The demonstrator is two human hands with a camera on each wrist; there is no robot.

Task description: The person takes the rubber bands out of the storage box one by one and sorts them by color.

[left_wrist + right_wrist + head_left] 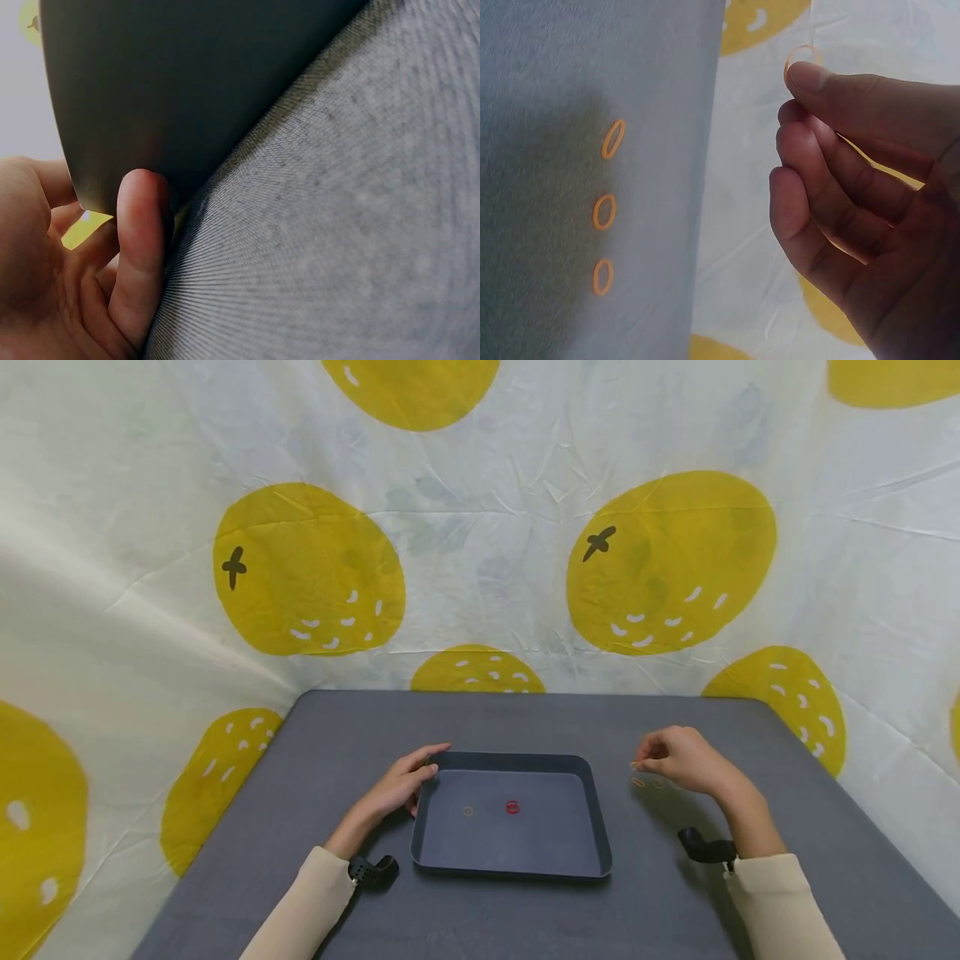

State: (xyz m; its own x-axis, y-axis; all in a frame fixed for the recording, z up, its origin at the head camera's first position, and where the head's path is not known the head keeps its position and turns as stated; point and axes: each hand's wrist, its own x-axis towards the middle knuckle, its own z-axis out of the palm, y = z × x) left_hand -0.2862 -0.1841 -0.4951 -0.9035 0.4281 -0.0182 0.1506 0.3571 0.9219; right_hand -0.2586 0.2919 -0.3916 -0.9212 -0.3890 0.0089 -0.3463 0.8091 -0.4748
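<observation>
Grey fabric [517, 918] is meeting yellow-printed sheeting [487, 568]; the right hand [688, 760] is pinching a thin orange loop [786, 73], the left hand [397, 787] gripping a tray [555, 835].

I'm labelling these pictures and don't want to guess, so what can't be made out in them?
Head view: exact count of red loops in the tray; too small and bunched.
Left wrist view: tray's inside, hidden by its outer wall.
Right wrist view: lower part of the held orange loop, hidden by the right hand.
Head view: sleeves, cut off by the bottom edge.
</observation>
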